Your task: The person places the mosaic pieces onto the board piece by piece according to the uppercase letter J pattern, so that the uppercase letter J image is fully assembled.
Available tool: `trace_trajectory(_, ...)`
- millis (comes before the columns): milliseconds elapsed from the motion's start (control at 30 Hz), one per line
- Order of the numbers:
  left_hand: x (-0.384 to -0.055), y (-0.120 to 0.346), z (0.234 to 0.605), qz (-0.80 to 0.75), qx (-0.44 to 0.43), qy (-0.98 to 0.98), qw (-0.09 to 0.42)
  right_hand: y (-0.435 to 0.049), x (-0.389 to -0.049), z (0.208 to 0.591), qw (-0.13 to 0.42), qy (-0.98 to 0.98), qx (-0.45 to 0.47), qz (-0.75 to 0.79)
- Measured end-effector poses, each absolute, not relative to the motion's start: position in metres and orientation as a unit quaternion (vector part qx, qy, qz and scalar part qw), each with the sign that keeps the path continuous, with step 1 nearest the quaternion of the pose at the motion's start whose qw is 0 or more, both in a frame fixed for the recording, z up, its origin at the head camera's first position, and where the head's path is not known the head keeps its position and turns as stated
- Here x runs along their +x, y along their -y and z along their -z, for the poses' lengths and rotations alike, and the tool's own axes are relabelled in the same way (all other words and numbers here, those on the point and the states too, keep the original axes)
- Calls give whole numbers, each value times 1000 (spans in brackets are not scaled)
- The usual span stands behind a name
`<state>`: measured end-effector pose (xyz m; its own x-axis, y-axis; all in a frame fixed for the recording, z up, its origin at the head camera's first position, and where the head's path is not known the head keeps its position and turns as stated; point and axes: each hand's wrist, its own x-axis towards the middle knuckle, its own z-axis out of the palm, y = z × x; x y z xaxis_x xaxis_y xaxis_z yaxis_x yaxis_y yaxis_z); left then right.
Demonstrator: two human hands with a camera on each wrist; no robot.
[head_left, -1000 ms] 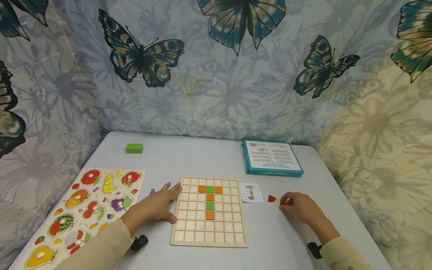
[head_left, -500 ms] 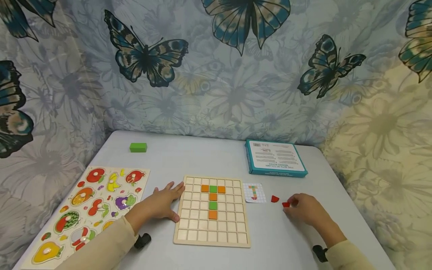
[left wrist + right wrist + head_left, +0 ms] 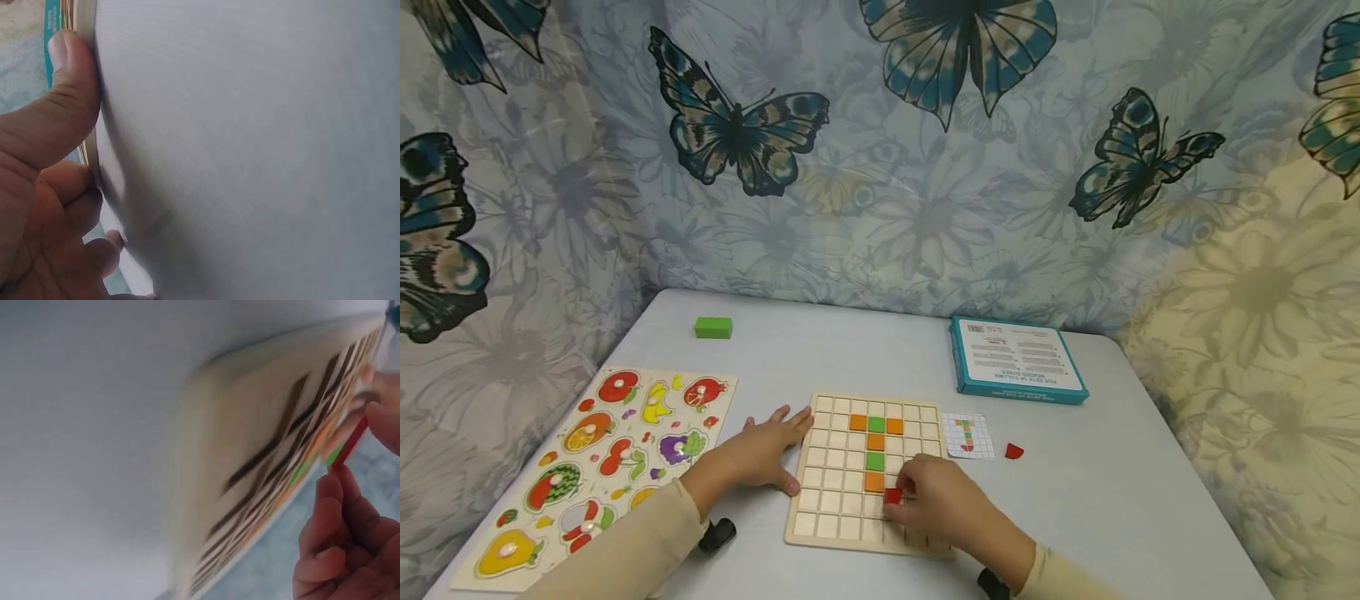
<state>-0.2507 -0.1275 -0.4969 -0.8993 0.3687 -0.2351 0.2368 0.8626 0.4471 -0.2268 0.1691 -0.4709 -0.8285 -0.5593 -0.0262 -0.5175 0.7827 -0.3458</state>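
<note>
A wooden grid board (image 3: 827, 500) lies mid-table, with orange tiles (image 3: 874, 482) and green tiles (image 3: 875, 461) in a T shape in its cells. Between thumb and fingers, my right hand (image 3: 943, 500) pinches a small red tile (image 3: 892, 496) over the board, just below and right of the lowest orange tile. The right wrist view shows this red tile (image 3: 351, 442) edge-on. My left hand (image 3: 760, 454) is spread against the board's left edge; the left wrist view has its thumb (image 3: 74, 94) along that edge. The right hand covers the board's lower right cells.
A pattern card (image 3: 968, 437) touches the board's right side, with a red quarter-round tile (image 3: 1014, 451) beyond it. Behind lies a teal box (image 3: 1021, 360). A fruit puzzle board (image 3: 606, 475) is at left, partly under the left arm; a green block (image 3: 712, 327) sits at back left.
My right hand has carried the red tile leftward from the table beside the other red tile to over the board. The left hand stays at the board's edge. The head view has shifted slightly.
</note>
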Motion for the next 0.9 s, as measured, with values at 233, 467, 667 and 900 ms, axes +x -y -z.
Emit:
trace_trajectory(233,-250,127,499,-205,156,-952,165,-143,-225,479,58,-936,-322,132)
trace_trajectory(467,-253,127,499,-202,157,-953,159,-147,-231,477,47,-924,-355,132)
trace_trajectory(667,-253,127,500,-204,157,-952,164,-145,-234,479,51,-914,-382,124)
trace_trajectory(900,-252,127,499,-203,156,-953,162,-147,-235,479,60,-918,-372,125)
